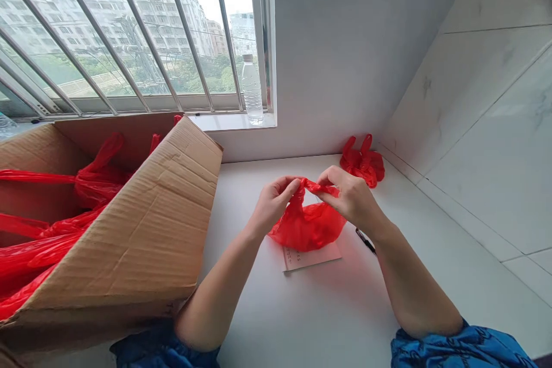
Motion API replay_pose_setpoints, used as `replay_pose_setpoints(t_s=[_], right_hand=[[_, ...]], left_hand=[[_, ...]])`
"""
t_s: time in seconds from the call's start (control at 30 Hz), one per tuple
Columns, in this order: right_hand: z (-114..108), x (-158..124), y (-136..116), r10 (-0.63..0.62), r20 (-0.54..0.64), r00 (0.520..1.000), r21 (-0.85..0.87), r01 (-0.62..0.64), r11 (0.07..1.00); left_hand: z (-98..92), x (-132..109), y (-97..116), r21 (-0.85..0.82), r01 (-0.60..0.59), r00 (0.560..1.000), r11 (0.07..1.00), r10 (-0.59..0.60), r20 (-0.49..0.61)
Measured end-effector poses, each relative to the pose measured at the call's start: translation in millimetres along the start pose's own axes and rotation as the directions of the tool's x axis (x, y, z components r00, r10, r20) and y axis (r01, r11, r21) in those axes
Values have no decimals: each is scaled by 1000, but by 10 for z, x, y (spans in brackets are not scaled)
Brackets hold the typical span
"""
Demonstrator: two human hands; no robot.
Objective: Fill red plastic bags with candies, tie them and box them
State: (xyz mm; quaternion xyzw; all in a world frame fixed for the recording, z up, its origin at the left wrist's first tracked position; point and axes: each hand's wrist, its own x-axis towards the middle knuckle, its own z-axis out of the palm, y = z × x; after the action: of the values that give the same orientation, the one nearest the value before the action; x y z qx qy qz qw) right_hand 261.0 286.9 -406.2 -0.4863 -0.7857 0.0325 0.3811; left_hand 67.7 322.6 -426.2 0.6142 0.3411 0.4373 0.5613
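A red plastic bag (pixel 308 227) hangs between my two hands above the white table, its handles drawn together at the top. My left hand (pixel 278 198) pinches one handle between thumb and fingers. The other handle is gripped by my right hand (pixel 345 192), its fingers curled round the plastic. What the bag contains cannot be made out. Beneath it lies a small notebook (pixel 313 259), partly covered by the bag. A black pen (pixel 365 240) rests beside my right forearm, which hides one end of it.
At the left stands an open cardboard box (pixel 142 230) holding several red plastic bags (pixel 97 184). Another knotted red bag (pixel 363 164) sits in the back right corner of the table (pixel 328 322). A clear water bottle (pixel 252 92) stands on the barred window's sill.
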Motion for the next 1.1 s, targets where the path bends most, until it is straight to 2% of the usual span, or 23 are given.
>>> replay_pose_setpoints(t_s=[0.13, 0.23, 0.3, 0.4, 0.47, 0.53, 0.6, 0.67, 0.77, 0.83, 0.93, 1.03, 1.1], right_hand=[[-260, -82, -71, -26, -21, 999, -37, 25, 999], [-420, -148, -108, 12, 16, 1000, 9, -12, 1000], [-424, -164, -105, 29, 85, 996, -24, -27, 999], [-257, -136, -85, 9, 161, 987, -121, 11, 993], [-105, -98, -78, -25, 124, 992, -174, 47, 984], [7, -62, -75, -42, 66, 997, -181, 54, 982], [53, -39, -67, -13, 89, 996, -68, 19, 997], [43, -33, -48, 42, 186, 982, 161, -73, 984], [-12, -41, 1, 68, 316, 946, 496, -226, 839], [-37, -44, 42, 34, 369, 929, 622, -274, 733], [-39, -35, 92, -57, 411, 910, 709, -280, 647], [-27, -28, 106, -96, 419, 903, 700, -254, 667], [-20, -33, 101, -85, 448, 890, 684, -280, 674]], left_hand=[[-107, 79, -103, 174, -111, 976, 978, 141, -168], [-192, 123, -149, 164, -83, 966, 983, 120, -228], [-201, 126, -147, 54, -20, 986, 998, 28, -162], [-152, 102, -113, -73, 100, 995, 992, -102, -22], [-118, 82, -85, -103, 162, 987, 982, -159, 30], [-108, 71, -56, -75, 170, 985, 983, -167, 37], [-121, 71, -31, -8, 142, 990, 990, -142, 18], [-143, 77, -11, 58, 123, 992, 991, -124, 12], [-165, 81, -2, 88, 140, 989, 986, -144, 43], [-171, 78, -13, 61, 177, 981, 982, -181, 76], [-176, 78, -51, -4, 247, 962, 969, -244, 126], [-187, 91, -100, -40, 284, 946, 958, -274, 173], [-200, 100, -128, -56, 297, 940, 953, -282, 191]])
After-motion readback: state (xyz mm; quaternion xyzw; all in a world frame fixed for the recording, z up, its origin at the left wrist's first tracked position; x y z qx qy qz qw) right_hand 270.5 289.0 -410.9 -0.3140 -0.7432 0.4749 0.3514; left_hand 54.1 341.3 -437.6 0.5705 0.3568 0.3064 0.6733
